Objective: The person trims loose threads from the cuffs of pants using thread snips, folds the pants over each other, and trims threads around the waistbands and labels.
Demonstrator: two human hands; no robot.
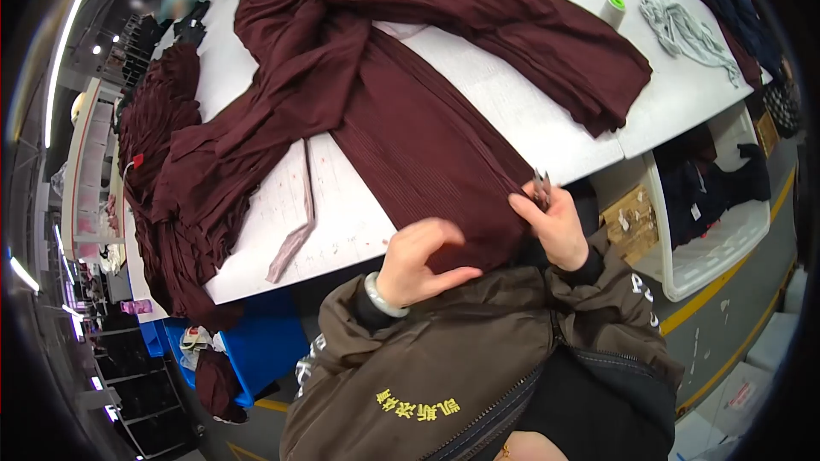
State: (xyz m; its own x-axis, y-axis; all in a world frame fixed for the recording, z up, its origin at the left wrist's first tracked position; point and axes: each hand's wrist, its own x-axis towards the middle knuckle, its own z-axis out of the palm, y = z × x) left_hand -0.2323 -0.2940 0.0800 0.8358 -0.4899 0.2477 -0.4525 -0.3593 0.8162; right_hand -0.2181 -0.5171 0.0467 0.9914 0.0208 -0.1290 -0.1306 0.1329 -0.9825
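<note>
Watching remotely, far left I've got a maroon heap (155, 175) slumping off the white table (337, 196), probably parked aside for working room. Here's my left hand (417, 262), loosely open by the hem; contact, I can't tell. The maroon garment (418, 137) stretches across the table, near end toward me, likely for easy reach. Right hand (560, 226): gripping small snips (541, 190), points up, presumably sparing the cloth.

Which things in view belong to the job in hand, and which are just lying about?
Apparently in use:
maroon garment, its near end by the hands
snips, in the right hand
white table, under the garment

Apparently just lying about:
green-topped cone
crumpled grey cloth
blue bin
white bin
</note>
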